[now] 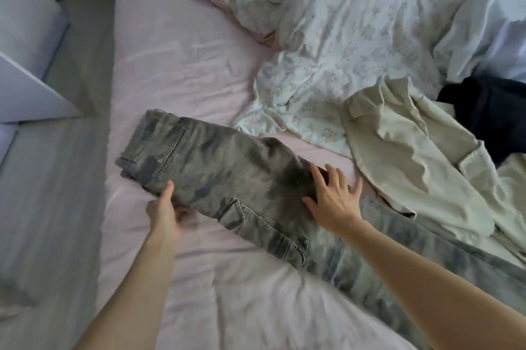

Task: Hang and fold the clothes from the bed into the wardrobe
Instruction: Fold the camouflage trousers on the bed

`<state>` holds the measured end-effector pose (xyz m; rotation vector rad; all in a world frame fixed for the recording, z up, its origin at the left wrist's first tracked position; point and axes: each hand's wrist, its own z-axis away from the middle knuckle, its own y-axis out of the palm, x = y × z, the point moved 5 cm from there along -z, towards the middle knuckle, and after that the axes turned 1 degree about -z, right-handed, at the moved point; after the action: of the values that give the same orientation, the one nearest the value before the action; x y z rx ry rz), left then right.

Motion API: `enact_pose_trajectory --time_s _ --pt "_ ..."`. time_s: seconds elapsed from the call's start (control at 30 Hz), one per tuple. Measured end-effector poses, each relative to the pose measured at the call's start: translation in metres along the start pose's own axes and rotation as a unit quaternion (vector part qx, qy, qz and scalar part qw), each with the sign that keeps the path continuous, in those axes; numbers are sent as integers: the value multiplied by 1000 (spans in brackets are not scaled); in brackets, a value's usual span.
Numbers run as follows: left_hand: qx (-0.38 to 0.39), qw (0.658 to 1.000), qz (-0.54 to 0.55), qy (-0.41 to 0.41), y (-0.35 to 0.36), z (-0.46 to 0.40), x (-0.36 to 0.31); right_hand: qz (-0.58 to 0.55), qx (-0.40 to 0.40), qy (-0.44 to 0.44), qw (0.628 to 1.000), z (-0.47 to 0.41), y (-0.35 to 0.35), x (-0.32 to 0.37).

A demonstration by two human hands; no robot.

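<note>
Camouflage cargo trousers [222,176] lie folded lengthwise across the pink bed sheet [182,70], waistband at the left, legs running off to the lower right. My left hand [166,211] grips the near edge of the trousers close to the waist, thumb on top and fingers tucked under the fabric. My right hand [333,194] rests flat with spread fingers on the trousers at the thigh. A beige garment [410,156] and a dark navy garment [495,110] lie crumpled to the right.
A floral duvet [341,36] is bunched over the far half of the bed, with a white pillow [492,36] at the far right. White furniture [25,51] stands at the left beyond a strip of grey floor [57,179].
</note>
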<state>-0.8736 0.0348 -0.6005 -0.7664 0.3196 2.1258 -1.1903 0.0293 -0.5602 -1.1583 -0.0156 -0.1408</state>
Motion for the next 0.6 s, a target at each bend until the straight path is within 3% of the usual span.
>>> enact_pose_trajectory --time_s 0.03,0.07,0.1,0.17,0.2,0.27,0.3,0.37,0.53,0.6 --pt "-89 992 -72 48 -5 4 6 29 -24 -29 999 3 4 6" --pt "-154 964 -171 134 -2 13 7 48 -56 -69 995 6 6 17" --pt "-177 910 -270 261 10 29 4 55 -83 -113 989 10 8 29" --pt "-137 730 -448 498 51 60 8 52 -108 -170 978 15 13 51" --pt "-90 651 -514 552 72 62 15 48 -97 -176 978 14 19 59" --pt "12 564 -626 539 93 46 27 40 -51 -160 985 11 38 67" --pt "49 544 -676 495 95 29 37 38 -30 -146 988 9 51 63" --pt "74 540 -728 416 87 1 51 48 -9 -119 992 9 68 43" --pt "76 525 -762 372 87 -13 61 84 12 -71 994 37 72 -50" --pt "63 532 -750 389 92 -4 53 69 9 -52 996 45 64 -62"
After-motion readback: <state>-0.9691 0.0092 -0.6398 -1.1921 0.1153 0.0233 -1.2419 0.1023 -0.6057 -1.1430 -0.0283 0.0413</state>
